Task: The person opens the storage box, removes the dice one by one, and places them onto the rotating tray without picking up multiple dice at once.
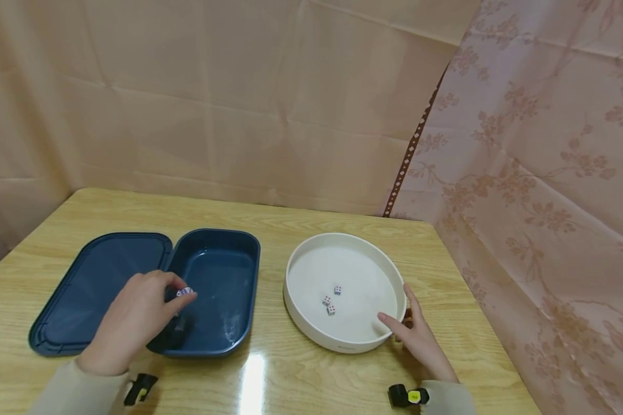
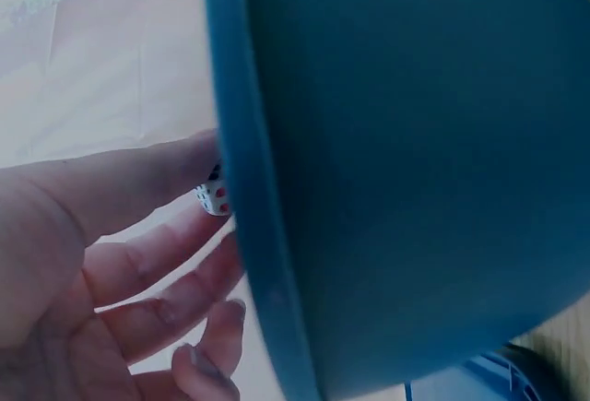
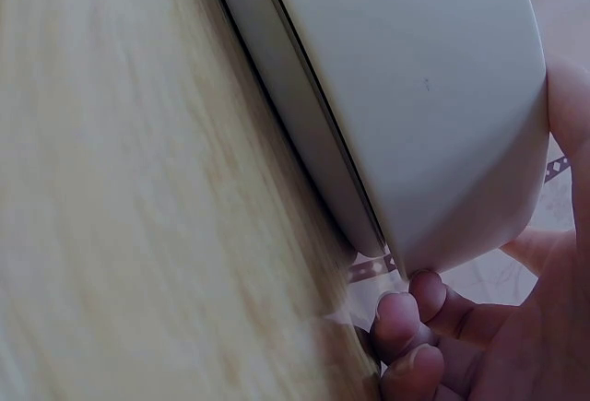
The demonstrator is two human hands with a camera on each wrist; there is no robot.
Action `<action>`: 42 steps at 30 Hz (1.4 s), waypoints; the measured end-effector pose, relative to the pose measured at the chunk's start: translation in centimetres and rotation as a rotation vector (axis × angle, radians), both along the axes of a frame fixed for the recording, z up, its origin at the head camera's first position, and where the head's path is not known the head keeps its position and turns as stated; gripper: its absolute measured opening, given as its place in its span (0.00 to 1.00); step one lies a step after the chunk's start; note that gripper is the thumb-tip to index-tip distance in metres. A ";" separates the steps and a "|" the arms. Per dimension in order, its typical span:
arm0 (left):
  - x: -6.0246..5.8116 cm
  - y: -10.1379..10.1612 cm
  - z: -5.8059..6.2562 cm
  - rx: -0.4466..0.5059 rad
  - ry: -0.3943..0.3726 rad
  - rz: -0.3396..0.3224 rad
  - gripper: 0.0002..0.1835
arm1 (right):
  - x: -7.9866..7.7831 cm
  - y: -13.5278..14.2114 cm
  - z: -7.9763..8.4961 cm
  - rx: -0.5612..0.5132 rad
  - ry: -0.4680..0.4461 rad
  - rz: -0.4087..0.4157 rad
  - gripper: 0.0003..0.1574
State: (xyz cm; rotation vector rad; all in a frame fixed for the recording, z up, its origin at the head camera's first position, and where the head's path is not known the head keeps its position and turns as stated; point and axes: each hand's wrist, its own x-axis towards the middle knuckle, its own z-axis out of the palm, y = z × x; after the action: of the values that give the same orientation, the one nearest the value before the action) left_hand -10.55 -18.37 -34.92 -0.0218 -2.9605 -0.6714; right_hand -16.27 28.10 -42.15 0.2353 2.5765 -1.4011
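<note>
In the head view, at lower left, the left hand pinches small white cubic dice with coloured pips over a deep blue rectangular box; I can't count them. At lower right, the right hand grips a shallow, round white tray, thumb over the rim, where three more dice lie left of centre. The dice look light, hard and apt to skid; opposite flat faces should suit fingertips best.

In the left wrist view, one die shows left of centre, at the fingertips beside the box's rim.

In the right wrist view, curled fingers sit at lower right, by the tray's lower edge. Its wall looks stiff and smooth, perhaps brittle; I'd hold it there.
</note>
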 end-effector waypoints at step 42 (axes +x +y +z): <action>-1.5 6.4 2.1 0.359 0.056 0.011 0.15 | 0.1 0.0 0.0 -0.006 0.017 0.012 0.64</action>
State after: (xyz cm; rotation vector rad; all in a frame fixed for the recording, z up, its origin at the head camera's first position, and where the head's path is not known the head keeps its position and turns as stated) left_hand -12.05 -11.98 -32.79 0.0047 -2.7393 -1.1673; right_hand -16.20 28.14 -42.16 0.2066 2.5825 -1.4131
